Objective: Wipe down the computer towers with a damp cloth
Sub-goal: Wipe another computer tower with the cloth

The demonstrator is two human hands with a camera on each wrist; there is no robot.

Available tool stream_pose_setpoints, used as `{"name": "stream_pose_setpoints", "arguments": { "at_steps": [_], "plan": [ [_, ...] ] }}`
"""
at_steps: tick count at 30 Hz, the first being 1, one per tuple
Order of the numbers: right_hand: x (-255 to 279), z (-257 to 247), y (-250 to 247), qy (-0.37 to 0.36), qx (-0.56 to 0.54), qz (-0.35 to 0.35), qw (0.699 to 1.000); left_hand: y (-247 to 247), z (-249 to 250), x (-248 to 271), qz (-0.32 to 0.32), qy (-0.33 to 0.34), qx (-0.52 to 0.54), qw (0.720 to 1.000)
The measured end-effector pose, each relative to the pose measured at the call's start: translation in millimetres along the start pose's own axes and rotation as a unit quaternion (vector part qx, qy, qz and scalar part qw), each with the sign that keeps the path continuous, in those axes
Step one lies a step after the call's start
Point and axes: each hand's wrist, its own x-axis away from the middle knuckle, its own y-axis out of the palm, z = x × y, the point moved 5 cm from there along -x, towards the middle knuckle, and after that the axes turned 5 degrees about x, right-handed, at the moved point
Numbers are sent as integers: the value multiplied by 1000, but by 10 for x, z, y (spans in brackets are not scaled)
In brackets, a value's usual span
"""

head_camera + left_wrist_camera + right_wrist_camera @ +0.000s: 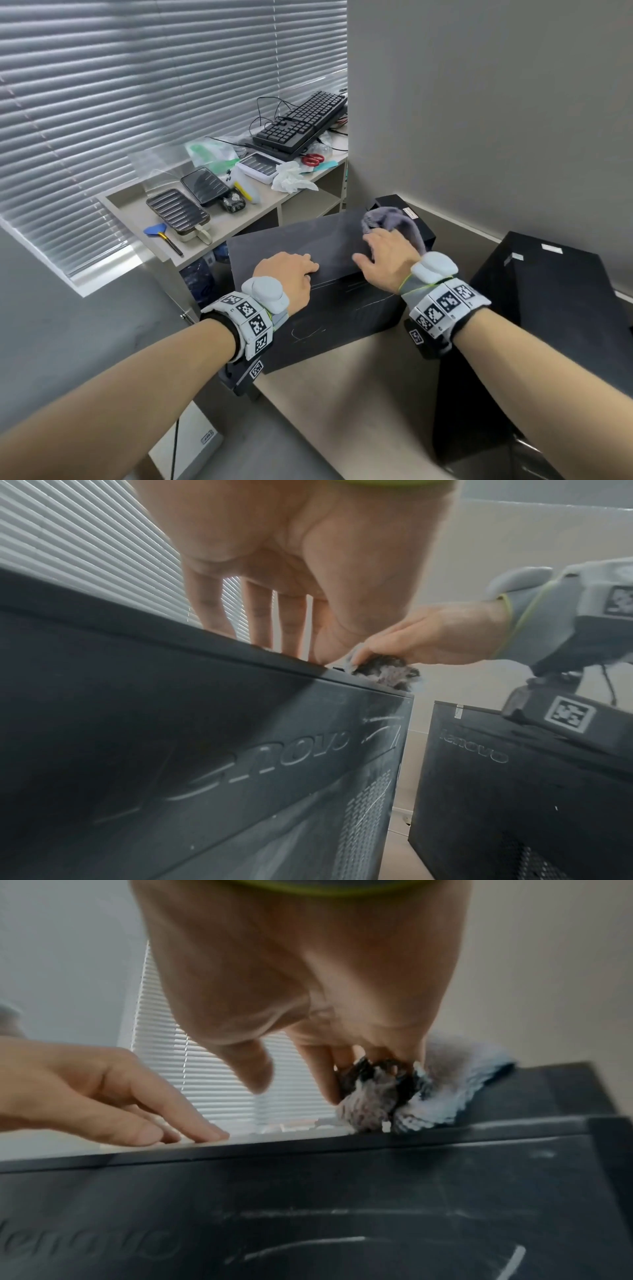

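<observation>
A person wipes the flat top of a black Lenovo computer tower (308, 246), the right hand (387, 260) pinching a bunched grey cloth (397, 221) against the tower's far right corner while the left hand (291, 277), fingers straight and released, presses on the near edge to steady the case. The likeliest trouble from here is judged to be the cloth sliding off the far edge, or a hard stroke shifting the tower, whose dusty side panel (240, 764) looks untouched. A second Lenovo tower (548, 308) stands just to the right, near enough for the right forearm to brush it. Behind, a low shelf (239, 219) under the window blinds (137, 102) carries a keyboard (301, 123), red scissors (313, 159), crumpled tissue (291, 176) and several cases, crowding the tower's far side.
</observation>
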Motion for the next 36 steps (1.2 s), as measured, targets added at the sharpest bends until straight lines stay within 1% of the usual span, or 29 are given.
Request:
{"name": "stream_pose_setpoints", "arguments": {
  "at_steps": [2, 4, 7, 9, 12, 15, 17, 18, 20, 22, 23, 25, 27, 28, 29, 30, 33, 34, 36],
  "plan": [
    [-249, -103, 74, -14, 13, -58, 998, 1, -21, -2, 0, -3, 2, 1000],
    [-488, -81, 164, 6, 21, -90, 996, -1, -17, -1, -3, -1, 4, 1000],
    [-805, 27, 186, 34, 13, -103, 994, 4, -2, -12, -13, -1, 9, 1000],
    [-869, 49, 184, 39, 10, -95, 995, -5, 3, -25, -11, -2, 11, 1000],
    [-724, 49, 191, 46, 40, -75, 995, -25, -26, -41, 11, -12, 27, 1000],
    [-447, 55, 111, 39, 65, -46, 996, -17, -42, -49, -2, -10, 23, 1000],
    [-258, 94, 44, 30, 83, -35, 995, -33, -34, -53, 5, -13, 24, 1000],
    [-168, 118, 38, 30, 75, -28, 996, -32, -28, -45, 7, -14, 22, 1000],
    [41, 170, -1, 35, 23, -4, 999, -24, 14, -33, 7, -5, 10, 1000],
    [224, 212, 12, 62, -76, 30, 995, -31, -5, -14, 8, -7, 8, 1000],
    [343, 246, 25, 89, -148, 46, 984, -28, -4, -8, 10, -6, 8, 1000],
    [514, 342, 132, 157, -282, 68, 944, -19, -2, 13, 11, -5, 7, 1000],
    [552, 500, 346, 251, -355, 58, 899, -16, 13, 19, 14, -3, 5, 1000],
    [527, 606, 507, 299, -372, 45, 877, -17, 18, 19, 17, -5, 5, 1000],
    [492, 660, 647, 332, -397, 33, 855, -14, 9, 20, 19, -7, 6, 1000],
    [460, 699, 777, 353, -434, 22, 829, -16, 12, 22, 21, -8, 8, 1000],
    [406, 786, 1133, 376, -532, 7, 759, 7, 19, 27, 20, -8, 2, 1000],
    [382, 798, 1236, 378, -580, 2, 722, 19, 12, 22, 20, -9, 2, 1000],
    [401, 800, 1274, 398, -680, 27, 616, 33, 0, 18, 21, -12, 5, 1000]
  ]
}}
